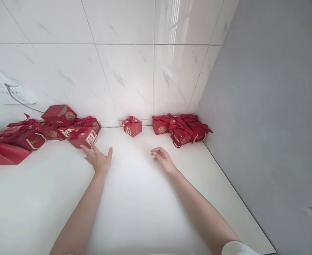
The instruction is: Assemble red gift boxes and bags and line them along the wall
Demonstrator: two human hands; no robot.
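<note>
My left hand (98, 158) is open, fingers spread, at the near side of a red gift box (84, 138) with a white-and-gold label. Its fingertips overlap the box's lower edge; whether they touch it I cannot tell. My right hand (163, 158) hovers over the white surface with its fingers curled and partly blurred; nothing shows in it. Between and beyond the hands, a single red gift box (132, 127) with a ribbon bow stands by the wall. To the right sits a cluster of red gift boxes (181, 136) with ribbons and cord handles.
More red boxes are piled at the left, one box (59, 115) on top of others. A red bag or sheet (6, 154) lies at the far left. A cable (20, 102) runs from a wall socket. White tiles (126, 78) and a grey panel (259, 117) bound the tabletop (134, 209).
</note>
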